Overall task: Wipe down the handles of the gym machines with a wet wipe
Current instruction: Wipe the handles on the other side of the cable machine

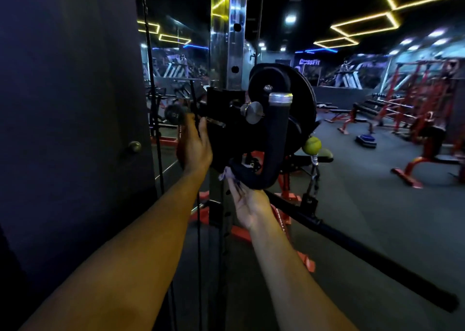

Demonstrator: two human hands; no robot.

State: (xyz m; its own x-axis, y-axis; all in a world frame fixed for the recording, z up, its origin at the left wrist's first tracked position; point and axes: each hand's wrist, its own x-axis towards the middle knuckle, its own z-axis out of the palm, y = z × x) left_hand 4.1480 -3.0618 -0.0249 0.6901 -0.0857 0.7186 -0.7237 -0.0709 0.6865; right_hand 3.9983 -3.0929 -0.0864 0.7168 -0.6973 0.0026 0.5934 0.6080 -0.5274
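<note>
A black padded, U-shaped handle [276, 139] with a metal cap on top hangs from the black carriage [226, 127] of a cable machine. My right hand [247, 200] is under the handle's lower bend, palm up, pressing a small pale wet wipe [225, 173] against the padding. My left hand [195, 144] rests flat against the left side of the carriage, fingers straight up. A black weight plate [284, 109] sits behind the handle.
The machine's chrome upright [227, 29] with holes rises behind the carriage. A dark wall with a knob [134, 146] stands at the left. A long black bar [364, 252] slants across the floor at right. Red benches and racks [415, 109] fill the far right.
</note>
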